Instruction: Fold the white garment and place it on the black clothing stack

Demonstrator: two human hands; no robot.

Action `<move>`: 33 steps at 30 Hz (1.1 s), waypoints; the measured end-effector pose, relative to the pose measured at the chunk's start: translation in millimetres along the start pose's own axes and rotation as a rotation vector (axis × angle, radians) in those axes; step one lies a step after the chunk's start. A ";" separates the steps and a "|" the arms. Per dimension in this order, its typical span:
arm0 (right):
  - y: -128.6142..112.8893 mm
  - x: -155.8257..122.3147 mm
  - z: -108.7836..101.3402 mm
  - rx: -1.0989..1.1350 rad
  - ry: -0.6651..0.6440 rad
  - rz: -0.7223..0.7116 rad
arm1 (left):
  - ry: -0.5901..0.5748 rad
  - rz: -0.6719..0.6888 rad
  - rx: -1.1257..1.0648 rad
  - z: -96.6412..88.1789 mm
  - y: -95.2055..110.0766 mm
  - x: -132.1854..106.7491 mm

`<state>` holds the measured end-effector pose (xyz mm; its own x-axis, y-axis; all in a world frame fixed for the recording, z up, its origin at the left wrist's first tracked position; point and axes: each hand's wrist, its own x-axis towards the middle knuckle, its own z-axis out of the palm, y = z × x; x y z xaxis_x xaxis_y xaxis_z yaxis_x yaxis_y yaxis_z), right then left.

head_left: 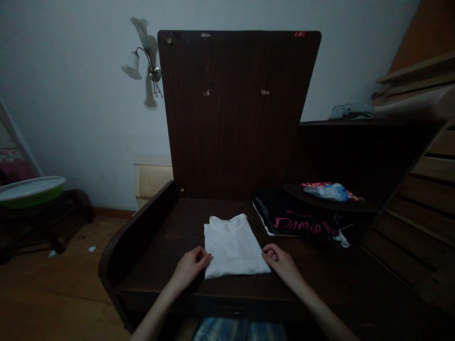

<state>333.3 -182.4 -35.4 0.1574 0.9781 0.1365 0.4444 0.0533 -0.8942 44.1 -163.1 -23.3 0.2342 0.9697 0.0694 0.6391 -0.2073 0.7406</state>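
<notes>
A white T-shirt lies folded into a neat rectangle on the dark wooden desk, its collar at the far end. My left hand is at the shirt's left edge, thumb and fingers closed in a pinch there. At the right edge, my right hand has its fingers curled, thumb and index finger pinching the cloth's side. The fingertips of both hands touch the shirt, which rests flat on the wood.
Behind the desk stands a tall dark panel. Right of the shirt is a folded black garment with pink lettering, below a small shelf holding a colourful plastic bag. The desk has a raised left side. A green basin sits far left.
</notes>
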 end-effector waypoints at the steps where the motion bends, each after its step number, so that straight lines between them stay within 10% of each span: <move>1: 5.2 3.9 -1.1 -0.057 0.037 -0.016 | 0.011 -0.014 0.025 4.4 1.0 -1.7; 16: 22.1 3.3 17.8 0.020 0.064 -0.128 | 0.343 0.132 -0.212 31.1 1.5 -15.9; 33: 23.1 -4.2 10.9 0.215 -0.056 -0.048 | 0.086 0.097 -0.258 28.9 -8.4 -28.8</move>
<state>333.3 -183.1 -61.4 0.0890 0.9827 0.1622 0.2509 0.1355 -0.9585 53.2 -193.0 -50.8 0.2146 0.9567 0.1965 0.4064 -0.2704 0.8728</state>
